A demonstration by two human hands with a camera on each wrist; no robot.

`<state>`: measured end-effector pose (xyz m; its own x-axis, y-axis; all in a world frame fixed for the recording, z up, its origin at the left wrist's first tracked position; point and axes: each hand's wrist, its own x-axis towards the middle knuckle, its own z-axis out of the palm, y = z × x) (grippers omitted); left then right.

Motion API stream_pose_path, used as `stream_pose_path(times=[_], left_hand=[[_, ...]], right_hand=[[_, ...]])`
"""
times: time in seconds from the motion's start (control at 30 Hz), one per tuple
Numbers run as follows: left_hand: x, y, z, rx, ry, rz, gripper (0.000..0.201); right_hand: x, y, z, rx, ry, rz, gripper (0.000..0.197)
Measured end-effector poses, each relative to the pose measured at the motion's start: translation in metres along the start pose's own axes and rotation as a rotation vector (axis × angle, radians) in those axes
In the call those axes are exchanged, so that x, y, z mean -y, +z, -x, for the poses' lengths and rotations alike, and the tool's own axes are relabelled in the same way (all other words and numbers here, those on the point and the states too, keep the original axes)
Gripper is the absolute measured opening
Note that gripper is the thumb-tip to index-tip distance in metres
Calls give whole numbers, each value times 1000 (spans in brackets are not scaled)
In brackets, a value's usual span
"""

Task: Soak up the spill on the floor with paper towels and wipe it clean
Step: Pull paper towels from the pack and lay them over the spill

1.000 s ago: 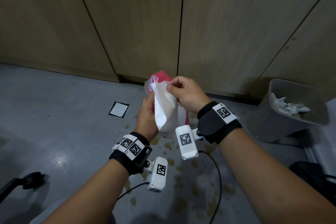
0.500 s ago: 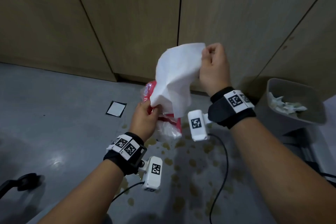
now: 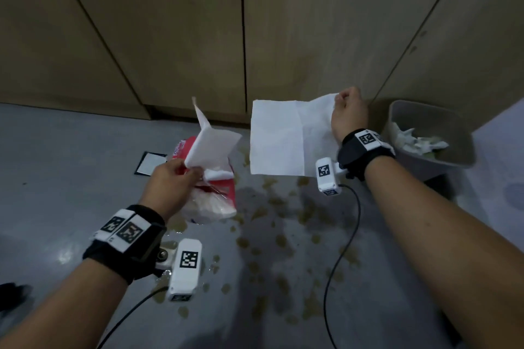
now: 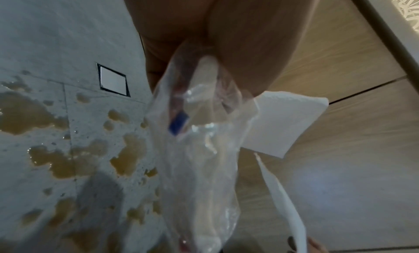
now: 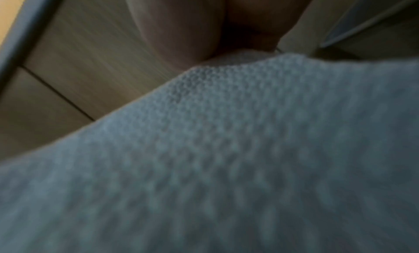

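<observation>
A brownish spill (image 3: 283, 238) lies in blotches across the grey floor (image 3: 71, 178), also seen as the spill (image 4: 56, 160) in the left wrist view. My right hand (image 3: 347, 113) pinches the top corner of an unfolded white paper towel (image 3: 286, 136), which hangs in the air and fills the right wrist view as the paper towel (image 5: 226, 158). My left hand (image 3: 173, 187) grips the red and clear plastic towel pack (image 3: 209, 198), held off the floor; a folded white sheet (image 3: 211, 146) sticks up from its opening. The pack's clear wrap (image 4: 199, 149) hangs below my palm.
Wooden cabinet doors (image 3: 198, 37) stand right behind the spill. A grey waste bin (image 3: 431, 136) with crumpled used towels sits at the right. A small square floor plate (image 3: 150, 163) lies left of the pack. Black cables (image 3: 340, 249) trail from both wrist cameras.
My right hand pulled a towel out of the pack, swung it up and to the right, and it has opened flat. A further folded sheet now stands out of the pack in my left hand.
</observation>
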<state>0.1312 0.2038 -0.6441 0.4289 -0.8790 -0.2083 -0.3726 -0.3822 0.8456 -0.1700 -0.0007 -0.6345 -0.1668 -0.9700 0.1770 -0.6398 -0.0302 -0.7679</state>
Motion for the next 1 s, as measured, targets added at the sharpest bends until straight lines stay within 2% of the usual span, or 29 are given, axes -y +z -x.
stream_pose_path(times=[0.07,0.23,0.4,0.57,0.67,0.77,0.87,0.93,1.0], left_hand=[[-2,1,0,39,11,-30,32],[-7,5,-1,116,90,-134,8],[-22,13,17,179,156,-101,4],[-29,18,42,221,230,-105,23],[-28,12,50,196,241,-111,15],[-21,6,52,176,240,-129,44],[-15,4,54,172,220,-74,49],[-11,4,55,147,222,-44,49],[-10,6,54,151,221,-35,48]], right_hand=[[-28,9,-1,-1,35,15,20],[-97,31,2,32,149,40,18],[-173,41,2,104,222,79,16],[-227,55,-5,110,334,85,14],[-240,63,-9,99,335,56,14],[-243,62,-17,64,342,-12,20],[-246,55,-20,9,370,-37,24],[-248,53,-17,29,414,0,40],[-246,57,-5,90,370,190,58]])
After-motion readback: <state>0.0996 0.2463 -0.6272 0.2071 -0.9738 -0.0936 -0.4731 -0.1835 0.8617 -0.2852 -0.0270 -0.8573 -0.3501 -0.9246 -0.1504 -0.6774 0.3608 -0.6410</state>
